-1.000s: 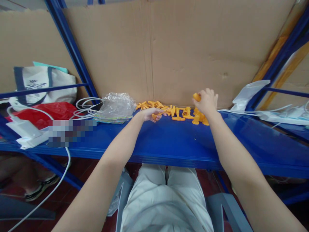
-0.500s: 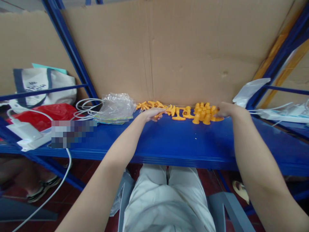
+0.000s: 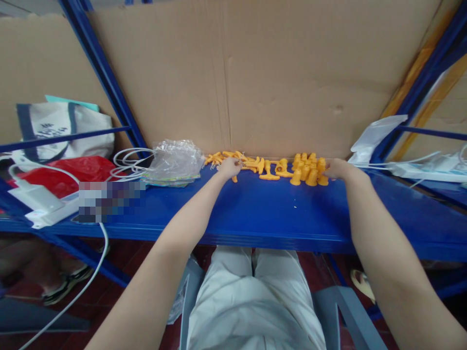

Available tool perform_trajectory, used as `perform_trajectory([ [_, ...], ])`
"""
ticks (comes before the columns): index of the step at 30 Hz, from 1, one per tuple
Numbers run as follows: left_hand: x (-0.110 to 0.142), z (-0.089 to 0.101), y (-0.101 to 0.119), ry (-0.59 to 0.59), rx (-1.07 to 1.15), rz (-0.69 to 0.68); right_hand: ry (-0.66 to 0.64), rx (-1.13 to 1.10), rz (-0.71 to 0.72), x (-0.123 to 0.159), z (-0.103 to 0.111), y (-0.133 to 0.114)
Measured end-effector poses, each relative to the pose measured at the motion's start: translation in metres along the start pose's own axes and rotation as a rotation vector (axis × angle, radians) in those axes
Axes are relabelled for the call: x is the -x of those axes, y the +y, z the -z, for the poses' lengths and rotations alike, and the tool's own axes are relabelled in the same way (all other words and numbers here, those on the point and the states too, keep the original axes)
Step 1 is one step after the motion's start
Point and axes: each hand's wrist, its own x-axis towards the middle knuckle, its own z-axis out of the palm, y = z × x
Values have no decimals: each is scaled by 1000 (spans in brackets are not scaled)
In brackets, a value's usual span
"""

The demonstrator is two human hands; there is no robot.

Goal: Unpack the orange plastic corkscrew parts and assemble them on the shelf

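Observation:
Small orange plastic parts lie along the back of a blue metal shelf [image 3: 262, 209], against a cardboard wall. On the left is a loose heap of flat orange pieces [image 3: 251, 164]; on the right, a cluster of upright orange pieces [image 3: 308, 170]. My left hand [image 3: 229, 168] rests at the loose heap with its fingers curled on an orange piece. At the right edge of the upright cluster lies my right hand [image 3: 337, 169], touching the pieces; its fingers are mostly hidden.
A crumpled clear plastic bag [image 3: 175, 160] and coiled white cable [image 3: 127, 163] lie left of the parts. Farther left are a red bag [image 3: 73, 170], a white tote [image 3: 62, 129] and a white charger [image 3: 34, 201]. A white pouch [image 3: 375, 138] and power strip [image 3: 426, 172] sit right.
My right hand, which held an orange piece raised above the cluster, has come down and moved to the cluster's right side. My left hand has shifted slightly forward at the loose heap.

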Motion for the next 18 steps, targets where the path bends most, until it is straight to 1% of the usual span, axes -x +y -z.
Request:
perform_trajectory([
  [2, 1, 1, 0, 122, -172, -38, 61, 40, -97, -1, 0, -1],
  [3, 1, 1, 1, 161, -215, -60, 102, 54, -143, -1, 1, -4],
  [5, 1, 1, 3, 179, -231, -105, 196, 50, -190, 2, 3, -13],
  [7, 2, 1, 6, 162, -216, -137, 274, 18, -149, 5, 3, -25],
  [9, 4, 1, 10, 157, -200, -154, 333, -21, -16, 8, 1, -38],
  [12, 8, 1, 17, 181, -175, -168, 356, -89, 261, 10, -4, -55],
  [15, 12, -1, 20, 167, -150, -171, 309, -157, 494, 13, -13, -73],
  [18, 11, -7, 17, 130, -113, -195, 224, -189, 622, 17, -27, -92],
])
